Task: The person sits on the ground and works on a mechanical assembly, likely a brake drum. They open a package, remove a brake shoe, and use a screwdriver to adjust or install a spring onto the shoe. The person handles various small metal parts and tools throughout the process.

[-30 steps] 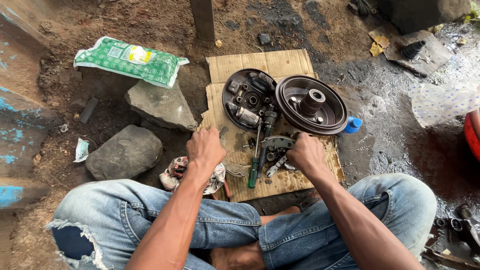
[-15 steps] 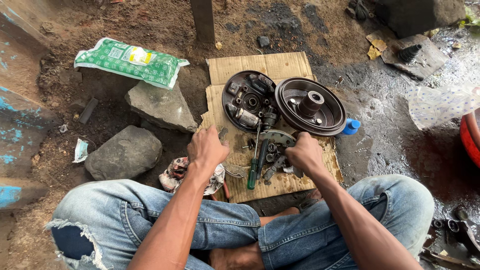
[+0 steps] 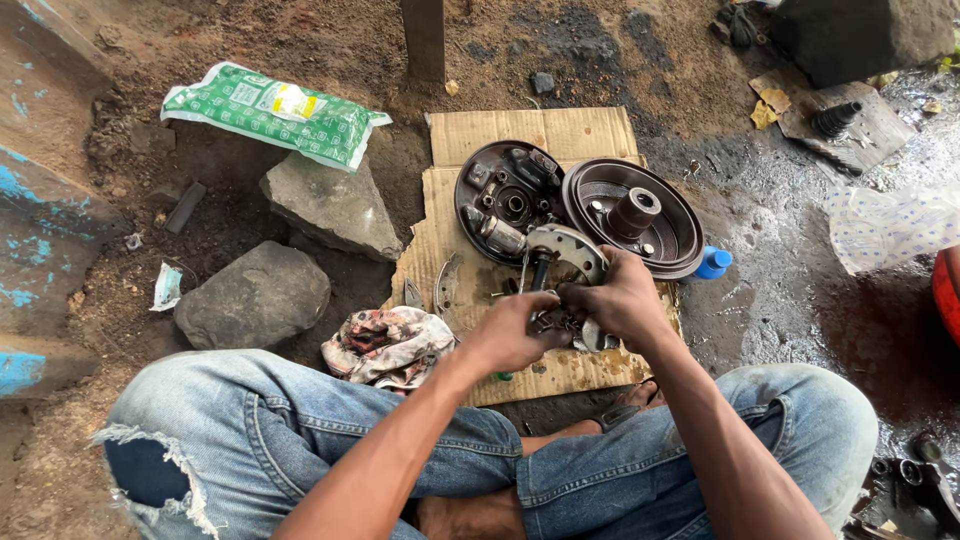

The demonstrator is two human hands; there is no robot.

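Head view looks down on a person seated on the ground in torn blue jeans (image 3: 300, 440), both hands meeting over a sheet of cardboard (image 3: 540, 135) laid on dirt.

Left hand (image 3: 510, 335): fingers curled around the lower end of a greasy brake shoe assembly (image 3: 565, 255), gripping small dark parts at its base. Right hand (image 3: 620, 300): clenched on the same assembly from the right side, thumb and fingers pressing its metal edge. The two hands touch one another at the fingertips. The assembly is held just above the cardboard, its pale curved shoe uppermost, directly in front of the other parts.

Behind the assembly, on the cardboard, lies a round dark backing plate (image 3: 505, 200) carrying small fittings. Just beside it to the right sits a brake drum (image 3: 632, 225) with a raised central hub, open face up; the two overlap at the rims. A blue cap (image 3: 714, 263) lies against the drum's right edge.

A crumpled patterned rag (image 3: 385, 345) rests at the cardboard's left corner, near the left knee. Two grey rocks (image 3: 255, 295) sit further left, one behind the other. A green printed bag (image 3: 275, 110) lies on the dirt beyond them. Ground at right is wet and dark.
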